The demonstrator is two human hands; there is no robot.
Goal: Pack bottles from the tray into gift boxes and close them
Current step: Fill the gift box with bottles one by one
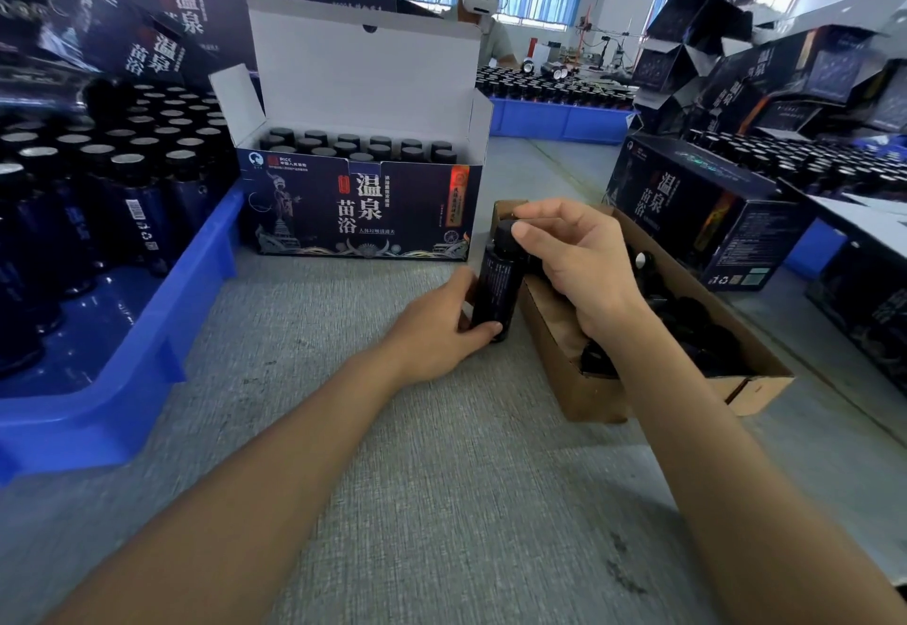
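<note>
Grey ribbed fabric is seen across the surface [392,477]. Just above it, a small dark cylindrical bottle [498,281] is held upright: its lower body is gripped by the curled fingers of the left hand [437,330], and its black cap is pinched by the fingers of the right hand [579,261]. A brown cardboard tray [589,398] of dark items is placed just beside it. Farther back, an open dark-blue printed gift box [363,212] is filled with rows of bottles, and a blue plastic tray [147,330] is set to its left.
</note>
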